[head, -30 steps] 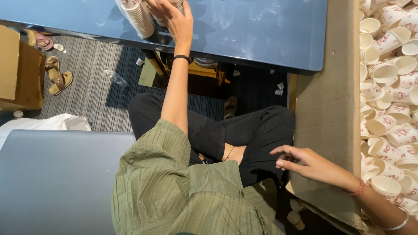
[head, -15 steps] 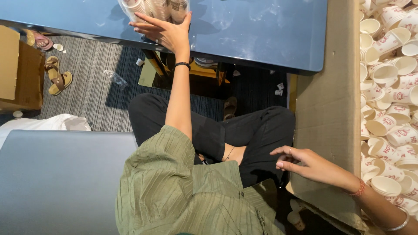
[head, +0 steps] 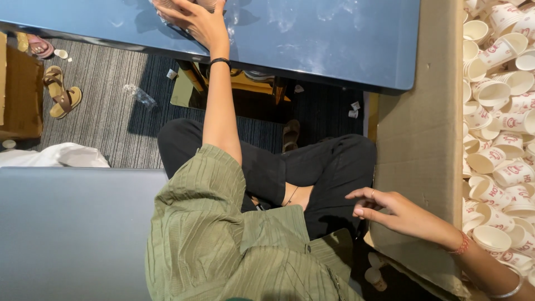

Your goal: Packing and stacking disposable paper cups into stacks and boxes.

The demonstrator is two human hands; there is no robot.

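**Now stacking paper cups on the far table**

Now your left hand (head: pixel 203 22) reaches far, its grip spread open over the cup stack (head: pixel 167 6) at the far edge of the blue table (head: pixel 323 39); whether it holds them I cannot tell. Your right hand (head: pixel 390 212) rests open and empty on the cardboard box (head: pixel 418 139), with loose cups (head: pixel 496 161) inside at right. Next, I judge, reach right for another cup.

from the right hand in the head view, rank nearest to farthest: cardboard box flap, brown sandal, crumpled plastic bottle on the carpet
From the right hand:
1. Cardboard box flap: right beside the hand, on the right side, next to the paper cups.
2. Crumpled plastic bottle: on the grey carpet, left of centre.
3. Brown sandal: far left, by the brown carton.
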